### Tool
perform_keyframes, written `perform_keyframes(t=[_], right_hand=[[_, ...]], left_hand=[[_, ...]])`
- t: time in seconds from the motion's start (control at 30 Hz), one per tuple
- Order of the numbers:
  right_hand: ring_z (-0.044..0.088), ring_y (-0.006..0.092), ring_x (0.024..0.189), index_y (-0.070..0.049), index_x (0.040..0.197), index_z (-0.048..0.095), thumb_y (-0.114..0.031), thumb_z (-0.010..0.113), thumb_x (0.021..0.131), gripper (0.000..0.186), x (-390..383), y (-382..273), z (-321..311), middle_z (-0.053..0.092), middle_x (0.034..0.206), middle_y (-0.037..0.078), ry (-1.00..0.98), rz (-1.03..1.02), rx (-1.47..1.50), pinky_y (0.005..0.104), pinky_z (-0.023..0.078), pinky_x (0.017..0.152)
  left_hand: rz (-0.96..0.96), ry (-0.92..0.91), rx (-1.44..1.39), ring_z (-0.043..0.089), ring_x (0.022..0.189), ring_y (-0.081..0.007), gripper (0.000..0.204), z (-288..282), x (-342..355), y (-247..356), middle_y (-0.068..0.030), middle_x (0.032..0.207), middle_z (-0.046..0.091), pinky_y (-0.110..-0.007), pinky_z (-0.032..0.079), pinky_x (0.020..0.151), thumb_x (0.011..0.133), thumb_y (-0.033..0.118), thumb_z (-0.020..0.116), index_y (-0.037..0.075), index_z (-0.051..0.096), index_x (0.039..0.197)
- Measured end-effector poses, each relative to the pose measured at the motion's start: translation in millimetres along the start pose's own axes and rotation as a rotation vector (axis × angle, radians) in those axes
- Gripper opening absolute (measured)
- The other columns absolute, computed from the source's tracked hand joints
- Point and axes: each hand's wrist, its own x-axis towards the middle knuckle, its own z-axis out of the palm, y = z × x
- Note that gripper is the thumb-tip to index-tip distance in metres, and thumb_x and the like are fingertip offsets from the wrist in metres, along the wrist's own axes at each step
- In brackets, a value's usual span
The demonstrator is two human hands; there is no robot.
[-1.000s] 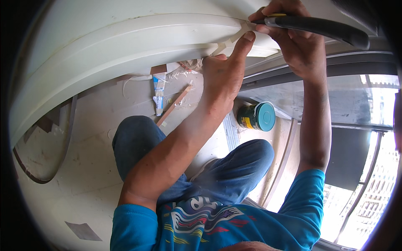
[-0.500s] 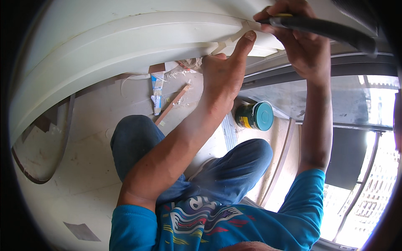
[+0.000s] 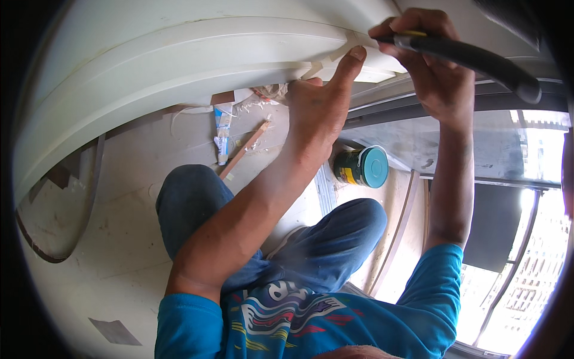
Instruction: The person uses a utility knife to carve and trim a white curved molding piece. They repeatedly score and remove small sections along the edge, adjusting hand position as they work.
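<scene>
A long white panel (image 3: 179,51) with stepped edges runs across the top of the view. My left hand (image 3: 320,105) grips its lower edge near the right end, thumb stretched up against the face and the fingers partly hidden. Beside the thumb, short beige strips (image 3: 332,57) cross the panel's steps. My right hand (image 3: 439,78) is closed around a tool with a long, curved black handle (image 3: 484,57), which points to the right. A bit of metal and yellow shows at the fingers. The tool's working end is hidden, close to the panel's surface.
On the floor lie a white-and-blue tube (image 3: 222,134), a thin wooden stick (image 3: 245,149) and pale shavings. A green lidded bucket (image 3: 362,166) stands beyond my right knee. A dark curved strip (image 3: 92,203) lies at left; a glazed frame (image 3: 508,239) is at right.
My right hand has shifted slightly down and to the right with the black-handled tool. The left hand stays at almost the same place on the panel.
</scene>
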Motion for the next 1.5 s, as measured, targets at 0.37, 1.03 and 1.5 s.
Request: perform_keyframes(t=[0.37, 1.03, 1.5], right_hand=[[0.077, 0.0258, 0.114, 0.0, 0.127, 0.061, 0.01, 0.071, 0.101, 0.03, 10.4, 18.9, 7.7, 0.078, 0.114, 0.018, -0.05, -0.084, -0.126, 0.0391, 0.063, 0.102], [0.077, 0.0266, 0.116, 0.001, 0.129, 0.062, 0.011, 0.07, 0.101, 0.031, 14.1, 14.6, 7.0, 0.077, 0.116, 0.017, -0.101, -0.129, -0.166, 0.0394, 0.064, 0.103], [0.077, 0.0278, 0.118, 0.001, 0.13, 0.063, 0.01, 0.071, 0.101, 0.031, 5.5, -2.3, -1.9, 0.077, 0.117, 0.018, -0.065, -0.016, -0.087, 0.0398, 0.063, 0.105]], left_hand=[[-0.007, -0.028, 0.044, 0.067, 0.11, -0.0206, 0.086, -3.8, 3.6, -1.0, -0.0172, 0.118, 0.076, -0.038, 0.047, 0.107, 0.083, 0.066, 0.088, -0.009, 0.076, 0.125], [0.045, 0.035, 0.012, 0.068, 0.103, -0.0293, 0.094, -0.5, 8.5, -6.2, -0.0223, 0.108, 0.075, -0.041, 0.047, 0.11, 0.077, 0.067, 0.091, -0.015, 0.074, 0.121], [0.09, 0.061, 0.084, 0.072, 0.1, -0.0277, 0.075, -0.9, 5.6, -0.3, -0.0203, 0.106, 0.079, -0.041, 0.049, 0.107, 0.084, 0.059, 0.087, -0.006, 0.08, 0.118]])
